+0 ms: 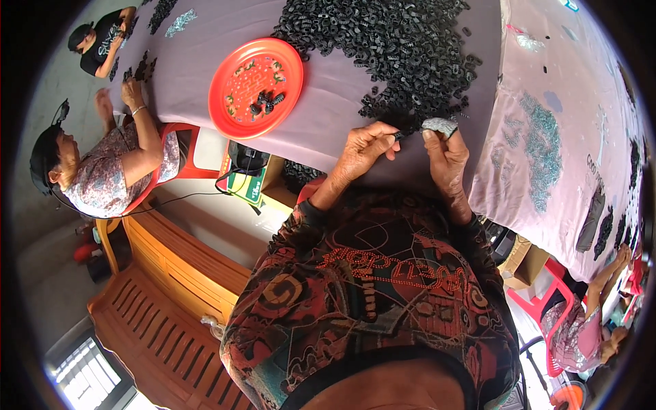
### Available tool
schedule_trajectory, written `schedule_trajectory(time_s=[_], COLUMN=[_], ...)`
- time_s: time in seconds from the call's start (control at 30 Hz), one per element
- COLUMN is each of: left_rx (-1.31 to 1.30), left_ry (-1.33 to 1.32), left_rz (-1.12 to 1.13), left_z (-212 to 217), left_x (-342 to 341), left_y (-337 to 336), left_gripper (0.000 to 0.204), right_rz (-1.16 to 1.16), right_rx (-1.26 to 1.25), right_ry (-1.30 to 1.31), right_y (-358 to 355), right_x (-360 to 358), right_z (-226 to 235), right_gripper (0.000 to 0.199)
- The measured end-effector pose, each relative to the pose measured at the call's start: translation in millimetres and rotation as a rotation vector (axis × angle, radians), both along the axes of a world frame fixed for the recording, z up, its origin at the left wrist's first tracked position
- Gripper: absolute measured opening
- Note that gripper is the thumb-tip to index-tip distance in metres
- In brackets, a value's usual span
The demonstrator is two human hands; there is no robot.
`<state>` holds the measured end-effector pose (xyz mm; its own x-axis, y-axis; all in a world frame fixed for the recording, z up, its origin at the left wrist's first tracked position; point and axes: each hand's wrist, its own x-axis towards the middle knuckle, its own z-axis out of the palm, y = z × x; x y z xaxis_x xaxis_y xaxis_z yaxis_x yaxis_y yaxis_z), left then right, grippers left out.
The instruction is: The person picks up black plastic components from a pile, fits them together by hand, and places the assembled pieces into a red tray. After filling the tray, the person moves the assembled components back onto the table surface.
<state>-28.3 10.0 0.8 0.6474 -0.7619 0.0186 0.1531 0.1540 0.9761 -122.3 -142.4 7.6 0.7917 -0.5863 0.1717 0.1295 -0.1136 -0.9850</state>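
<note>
Brown slatted bench point(154, 318) stands behind & to L of the L hand point(369, 150), w/ pale flr point(215, 229) alongside & a bright, barred window point(85, 372) farther back. Pink-draped tbl point(502, 195) and red plastic chair point(562, 279) are R of the R hand point(447, 157), chair farther back.

A mauve-covered table point(328, 102) bears 1 red plate point(290, 72) near a heap of small black parts point(410, 51)

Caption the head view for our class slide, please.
Left hand holding a small black part, right hand close by, beside a heap of black pieces, red plate at left.
</note>
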Motion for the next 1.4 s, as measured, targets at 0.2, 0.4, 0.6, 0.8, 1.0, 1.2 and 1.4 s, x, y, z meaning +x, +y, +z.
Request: schedule_trajectory(time_s=[0.2,0.4,0.6,0.8,1.0,1.2,1.4], left_rx=[-0.049,-0.088,-0.061,-0.037,-0.001,-0.002,-0.022], left_ry=[0.084,0.181,0.137,0.071,0.126,0.178,0.123], left_rz=[-0.045,-0.011,-0.042,0.04,0.071,0.06,0.171], left_z=[1,2,2,1,0,0,2], left_x=[-8,-17,-15,-18,-18,-16,-7], left_y=[-1,-5,-6,-10,-9,-6,-4], left_gripper=[0.016,0.014,0.01,0.006,0.007,0.012,0.013], right_rz=[0.147,0.109,0.119,0.118,0.107,0.075,-0.078], right_rx=[-0.048,-0.208,-0.226,-0.336,-0.586,-0.638,-0.774], right_ry=[-0.05,-0.015,0.003,-0.038,-0.028,-0.04,0.117], right_y=[17,18,19,14,15,18,3], right_x=[2,3,-2,-2,-5,-5,-10], right_z=[15,15,18,17,18,13,3], right_gripper=[0.008,0.006,0.005,0.006,0.009,0.01,0.013])
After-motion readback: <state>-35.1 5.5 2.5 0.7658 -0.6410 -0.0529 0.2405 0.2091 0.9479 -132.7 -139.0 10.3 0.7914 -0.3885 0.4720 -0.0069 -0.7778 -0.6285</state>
